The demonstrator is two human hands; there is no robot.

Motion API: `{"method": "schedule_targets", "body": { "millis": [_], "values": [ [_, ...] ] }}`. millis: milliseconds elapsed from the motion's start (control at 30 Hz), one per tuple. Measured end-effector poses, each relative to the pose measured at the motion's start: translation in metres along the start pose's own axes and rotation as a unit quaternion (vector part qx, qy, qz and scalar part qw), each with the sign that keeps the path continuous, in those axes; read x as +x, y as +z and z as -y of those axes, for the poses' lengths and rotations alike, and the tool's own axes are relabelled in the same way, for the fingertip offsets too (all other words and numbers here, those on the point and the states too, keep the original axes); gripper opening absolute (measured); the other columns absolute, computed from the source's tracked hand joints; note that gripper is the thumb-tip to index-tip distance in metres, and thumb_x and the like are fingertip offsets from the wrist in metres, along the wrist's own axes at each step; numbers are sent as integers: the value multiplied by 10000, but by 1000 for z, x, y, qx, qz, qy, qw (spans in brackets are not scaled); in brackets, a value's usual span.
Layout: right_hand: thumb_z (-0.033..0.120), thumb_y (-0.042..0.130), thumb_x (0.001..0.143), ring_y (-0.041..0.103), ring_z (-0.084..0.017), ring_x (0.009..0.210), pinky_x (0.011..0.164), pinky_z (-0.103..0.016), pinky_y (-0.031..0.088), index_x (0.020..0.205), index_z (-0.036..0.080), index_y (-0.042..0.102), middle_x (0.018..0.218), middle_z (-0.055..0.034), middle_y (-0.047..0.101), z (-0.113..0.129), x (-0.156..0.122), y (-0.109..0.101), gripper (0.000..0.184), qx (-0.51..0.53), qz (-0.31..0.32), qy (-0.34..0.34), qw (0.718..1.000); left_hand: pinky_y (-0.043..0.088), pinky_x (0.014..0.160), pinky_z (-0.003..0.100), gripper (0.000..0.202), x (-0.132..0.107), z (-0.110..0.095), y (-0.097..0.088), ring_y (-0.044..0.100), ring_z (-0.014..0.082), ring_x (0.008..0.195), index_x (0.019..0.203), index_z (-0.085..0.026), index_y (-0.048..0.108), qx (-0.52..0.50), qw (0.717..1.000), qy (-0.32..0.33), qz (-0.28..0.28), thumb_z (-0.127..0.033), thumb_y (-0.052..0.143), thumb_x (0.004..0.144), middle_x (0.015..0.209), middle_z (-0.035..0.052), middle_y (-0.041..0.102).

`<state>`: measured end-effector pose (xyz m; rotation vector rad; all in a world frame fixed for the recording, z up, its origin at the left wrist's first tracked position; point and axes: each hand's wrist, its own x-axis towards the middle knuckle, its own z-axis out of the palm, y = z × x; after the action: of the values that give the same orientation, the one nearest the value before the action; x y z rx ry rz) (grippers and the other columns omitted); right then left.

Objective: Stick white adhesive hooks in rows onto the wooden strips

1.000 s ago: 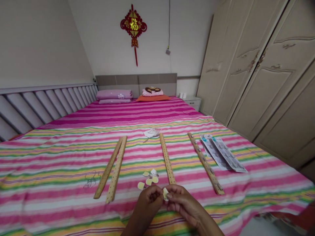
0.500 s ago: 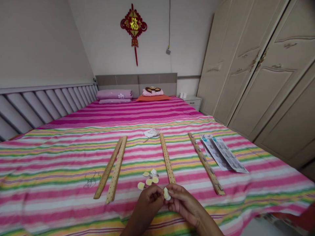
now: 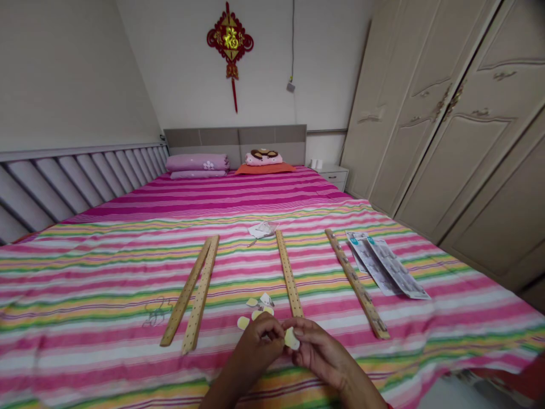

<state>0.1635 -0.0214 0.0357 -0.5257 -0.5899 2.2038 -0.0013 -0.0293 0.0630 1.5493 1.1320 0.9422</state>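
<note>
Low in the middle, a small yellow-and-white piece (image 3: pixel 292 339), flat with a rounded edge, is pinched in the fingers of my right hand (image 3: pixel 319 352). My left hand (image 3: pixel 258 349) is closed too, its thumb and fingertips meeting the left edge of the same piece; its fingertips are partly hidden. Several similar yellow-and-white pieces (image 3: pixel 252 302) lie on the bed just beyond my left hand, which covers some of them. Right beyond both hands is the near end of a wooden strip with rows of holes (image 3: pixel 289 275).
Two more wooden strips (image 3: pixel 200 301) lie at the left beside a tangle of thin string (image 3: pixel 156 311). At the right, another strip (image 3: pixel 357 284) carries several metal pieces, next to blister packs (image 3: pixel 395 268). A clear plastic bag (image 3: pixel 263 229) lies farther back on the striped sheet (image 3: pixel 106 272).
The small piece has turned, so more of its yellow face shows. My left hand has shifted slightly up and now covers more of the loose pieces.
</note>
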Motion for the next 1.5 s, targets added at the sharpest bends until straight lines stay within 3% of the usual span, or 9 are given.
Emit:
{"method": "schedule_targets", "body": {
  "millis": [167,500,733,867,1067,1233,1367,1500],
  "values": [
    [103,705,630,607,-106,554,511,-198,432,905,134,674,691,-22,667,3,2,0,279,16,-7,9,1000,366,652,263,70,5,-1,-1,470,148,682,580,-175,538,-9,1000,-14,-4,-116,534,619,671,5,516],
    [96,727,639,597,-93,579,565,-204,436,830,129,685,668,-8,662,6,8,-2,198,12,-36,-29,999,357,608,247,45,18,-4,-11,472,141,649,602,-172,549,4,999,-36,10,-157,539,643,656,-2,524],
    [129,740,623,589,-97,583,574,-201,457,831,109,699,659,-23,651,18,5,-2,213,-16,-48,-26,998,367,574,231,61,38,-5,-32,502,128,608,619,-162,596,33,997,-51,40,-180,544,644,639,-7,573],
    [163,726,644,571,-91,577,569,-201,461,872,127,710,696,-22,646,28,4,-4,232,-41,-78,-36,995,381,543,228,103,72,-5,-55,503,117,539,659,-162,602,38,998,-49,14,-229,525,675,577,-27,564],
    [165,743,622,557,-113,616,582,-226,457,845,154,721,715,-24,625,39,3,-7,224,-67,-125,-65,988,420,621,246,147,157,5,-89,550,133,645,654,-146,611,100,990,-11,-100,-267,576,729,615,-29,575],
    [166,751,609,578,-142,673,630,-254,461,812,154,726,746,-35,629,47,2,-8,205,-60,-153,-76,983,506,695,335,224,223,21,-107,606,157,788,941,-130,596,148,977,-53,-144,-321,542,839,927,29,629],
    [152,758,601,585,-140,667,630,-247,468,772,165,726,745,-38,647,51,4,-11,175,-53,-169,-86,980,514,747,375,281,250,35,-115,604,192,880,1056,-142,567,167,965,-94,-180,-327,528,848,1047,50,607],
    [146,758,600,591,-142,665,632,-250,482,751,172,724,736,-30,646,53,8,-14,158,-51,-195,-97,975,508,774,390,282,252,44,-116,596,195,921,1083,-153,555,172,955,-120,-212,-302,539,844,1091,62,593]
  ]
}}
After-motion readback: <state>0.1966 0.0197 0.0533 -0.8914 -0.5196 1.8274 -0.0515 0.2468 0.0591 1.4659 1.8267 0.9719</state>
